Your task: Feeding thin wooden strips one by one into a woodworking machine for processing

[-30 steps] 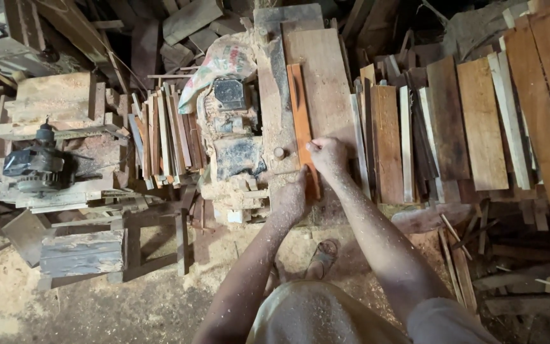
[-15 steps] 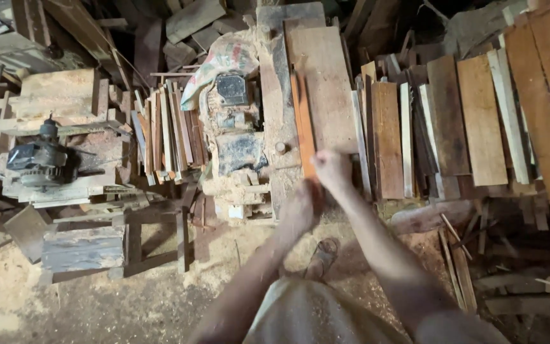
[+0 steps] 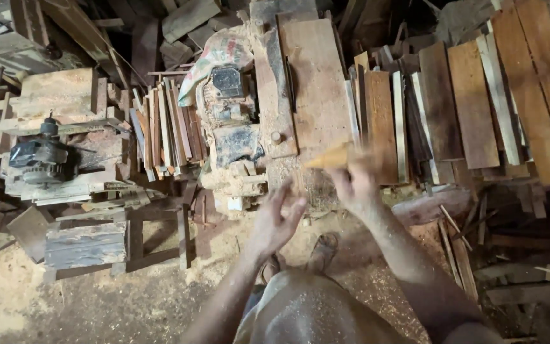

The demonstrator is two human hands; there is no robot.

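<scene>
Far left of both hands sits a dark motor (image 3: 39, 156) on a pale wooden block stand (image 3: 58, 137), then a bundle of thin upright wooden slats (image 3: 163, 134). The left hand (image 3: 278, 216) hangs open, fingers spread, holding nothing, just below the sawdust-covered saw bench (image 3: 316, 83). Beside it, the blurred right hand (image 3: 354, 181) grips a short pale wooden strip (image 3: 329, 158) over the bench's near edge. Right of that hand lean long brown planks (image 3: 472, 105).

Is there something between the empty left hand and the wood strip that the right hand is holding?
Nothing visible. The left hand is open, and only bare air separates it from the strip in the right hand.
</scene>
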